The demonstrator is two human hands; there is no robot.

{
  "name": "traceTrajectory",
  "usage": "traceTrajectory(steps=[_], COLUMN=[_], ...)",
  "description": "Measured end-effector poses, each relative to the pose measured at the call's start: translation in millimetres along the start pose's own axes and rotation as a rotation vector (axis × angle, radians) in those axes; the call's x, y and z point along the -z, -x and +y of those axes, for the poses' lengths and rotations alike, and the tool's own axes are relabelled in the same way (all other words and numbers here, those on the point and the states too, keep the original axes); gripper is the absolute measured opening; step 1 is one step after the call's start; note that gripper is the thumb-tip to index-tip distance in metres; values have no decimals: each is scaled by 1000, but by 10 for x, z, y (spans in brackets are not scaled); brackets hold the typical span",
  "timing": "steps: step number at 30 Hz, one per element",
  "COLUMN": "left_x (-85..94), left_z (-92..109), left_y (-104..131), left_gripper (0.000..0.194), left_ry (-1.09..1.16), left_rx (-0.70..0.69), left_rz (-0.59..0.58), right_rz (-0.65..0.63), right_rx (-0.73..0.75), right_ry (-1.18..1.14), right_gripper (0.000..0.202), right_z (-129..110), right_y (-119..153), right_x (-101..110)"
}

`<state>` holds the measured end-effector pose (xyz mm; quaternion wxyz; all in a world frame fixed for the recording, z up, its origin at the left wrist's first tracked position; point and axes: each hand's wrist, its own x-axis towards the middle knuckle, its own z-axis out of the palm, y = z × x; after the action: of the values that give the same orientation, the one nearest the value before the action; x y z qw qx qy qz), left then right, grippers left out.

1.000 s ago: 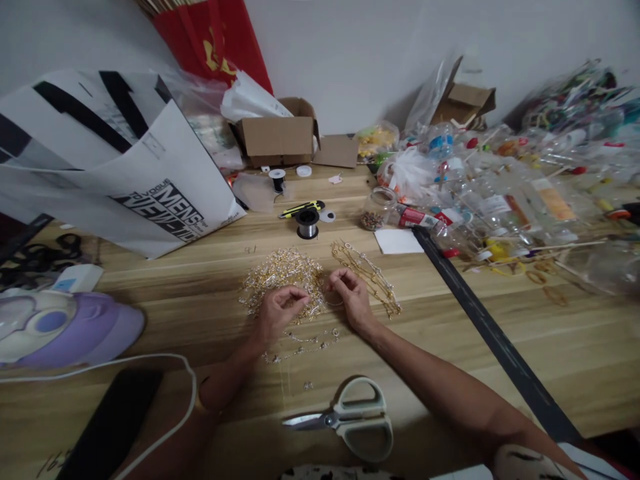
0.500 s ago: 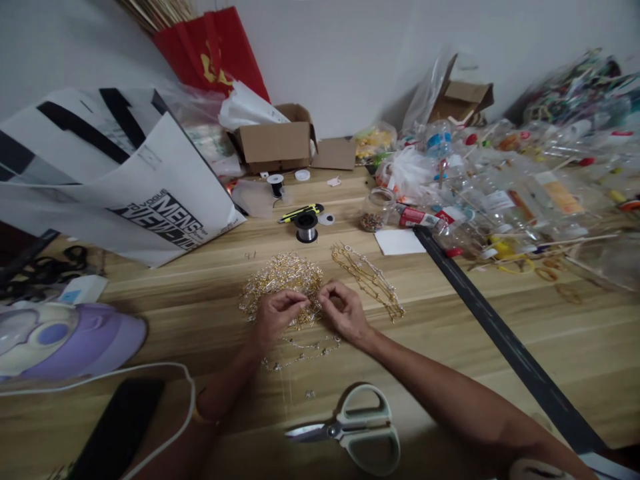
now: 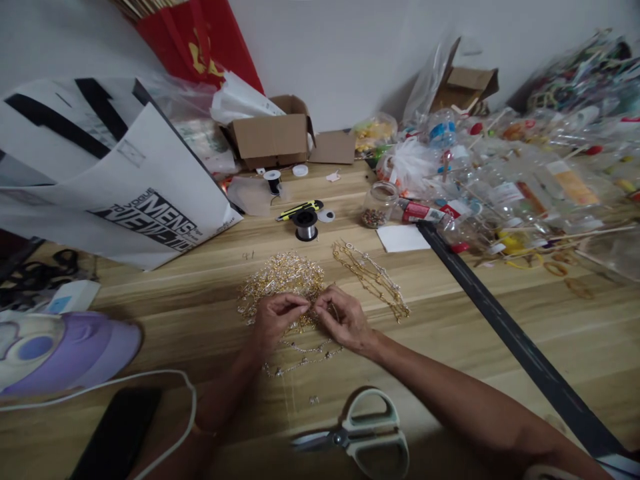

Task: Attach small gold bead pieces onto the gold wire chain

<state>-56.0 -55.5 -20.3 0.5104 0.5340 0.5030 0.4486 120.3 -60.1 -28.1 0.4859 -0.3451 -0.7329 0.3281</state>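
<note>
Thumb and fingers of my left hand (image 3: 278, 316) are pinched together at the front of a heap of gold and silver beaded pieces (image 3: 283, 272). My right hand (image 3: 345, 317) pinches close beside it, fingertips nearly meeting the left ones. Whatever lies between the fingertips is too small to make out. Below the hands, a silver beaded chain (image 3: 303, 363) rests on the wooden table. Gold and silver chains (image 3: 373, 280) are laid out to the right of the heap. Scissors with pale handles (image 3: 363, 433) lie nearer to me, beside a few tiny clear pieces (image 3: 313, 400).
A wire spool (image 3: 306, 225) and a yellow-black cutter (image 3: 295, 210) sit beyond the heap. A jar of beads (image 3: 376, 207) stands near many plastic bottles (image 3: 505, 200). At left are a white paper bag (image 3: 150, 180), a purple device (image 3: 85, 347) and a phone (image 3: 117, 433) by a white cable (image 3: 185, 400).
My right hand's fingertips have shifted slightly left, closer to my left fingertips. The camera view has moved a little; the things on the table lie as before.
</note>
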Motion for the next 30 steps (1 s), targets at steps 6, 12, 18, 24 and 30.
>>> traceTrajectory(steps=[6, 12, 18, 24, 30], left_x=[1, -4, -2, -9, 14], left_z=[-2, -10, -11, -13, -13], left_y=[4, -4, -11, -5, -2], left_gripper=[13, 11, 10, 9, 9], left_ry=[-10, 6, 9, 10, 1], left_rx=[22, 18, 34, 37, 42], left_rz=[-16, -12, -9, -2, -10], right_rz=[9, -6, -14, -38, -31], right_rx=[4, 22, 41, 61, 73], right_ry=[20, 52, 56, 69, 80], right_gripper=[8, 8, 7, 7, 6], right_z=[21, 14, 20, 36, 48], right_y=[-1, 0, 4, 11, 14], right_x=[-12, -10, -8, -7, -12])
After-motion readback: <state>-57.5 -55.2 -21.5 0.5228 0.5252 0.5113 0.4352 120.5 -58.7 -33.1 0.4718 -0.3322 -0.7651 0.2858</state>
